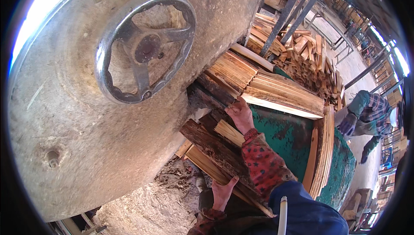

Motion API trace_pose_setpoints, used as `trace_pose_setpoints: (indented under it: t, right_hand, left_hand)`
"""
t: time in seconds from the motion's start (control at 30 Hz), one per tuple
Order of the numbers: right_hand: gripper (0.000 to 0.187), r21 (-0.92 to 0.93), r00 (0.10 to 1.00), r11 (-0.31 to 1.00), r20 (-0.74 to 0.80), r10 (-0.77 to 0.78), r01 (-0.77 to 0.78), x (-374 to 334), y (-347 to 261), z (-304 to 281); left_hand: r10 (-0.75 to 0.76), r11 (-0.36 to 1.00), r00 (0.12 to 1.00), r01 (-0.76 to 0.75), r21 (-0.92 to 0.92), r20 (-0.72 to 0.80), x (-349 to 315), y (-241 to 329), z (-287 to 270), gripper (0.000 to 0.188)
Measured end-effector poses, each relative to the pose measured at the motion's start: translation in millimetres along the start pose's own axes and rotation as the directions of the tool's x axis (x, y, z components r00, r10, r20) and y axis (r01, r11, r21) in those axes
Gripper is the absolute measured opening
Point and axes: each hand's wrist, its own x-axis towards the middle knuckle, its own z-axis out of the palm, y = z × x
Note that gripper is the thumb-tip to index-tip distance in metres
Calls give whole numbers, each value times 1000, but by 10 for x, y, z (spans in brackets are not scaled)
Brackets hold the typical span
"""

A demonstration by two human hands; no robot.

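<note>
My left hand (pixel 222 193) is closed on the lower edge of a bundle of rough wooden boards (pixel 220 149), its thumb over the top. The bundle lies tilted across my lap, with dark bark on its upper face and pale sawn wood on its sides. Beyond it, my right hand (pixel 240 114) has its fingers bent at the near end of a dark wooden piece (pixel 218 91); whether they grip anything is hidden. Just past that hand, a stack of sawn boards (pixel 282 90) rests on a worn green metal table (pixel 282 129).
A large pale machine housing with a metal handwheel (pixel 147 48) fills the left. More boards (pixel 325 148) lie along the table's right side. A heap of wood offcuts (pixel 308 53) stands behind metal posts. Sawdust (pixel 142 211) covers the ground below. Another person (pixel 373 110) bends at right.
</note>
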Motion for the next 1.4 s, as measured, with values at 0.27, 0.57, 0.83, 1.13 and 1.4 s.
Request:
trace_pose_setpoints:
  t: [0.27,0.57,0.83,1.13,1.4]
  right_hand:
    - [54,-533,922,753,217,-321,387,272,-497,120]
    - [39,-622,950,726,274,-149,293,427,-605,110]
    - [44,-403,923,872,363,-125,277,-203,-345,-1021]
    - [40,-256,918,946,291,271,-198,-1522,-243,-2240]
    - [52,-570,876,790,473,93,224,-1941,149,-2664]
  left_hand:
    - [6,999,1000,-6,-41,0,22,-50,43,48]
    - [22,998,1000,-23,-63,-15,39,-8,80,47]
    - [-2,998,1000,4,64,-24,64,-147,22,57]
    - [10,999,1000,-10,45,-10,64,-33,119,52]
    - [-22,999,1000,22,-28,3,76,-52,269,57]
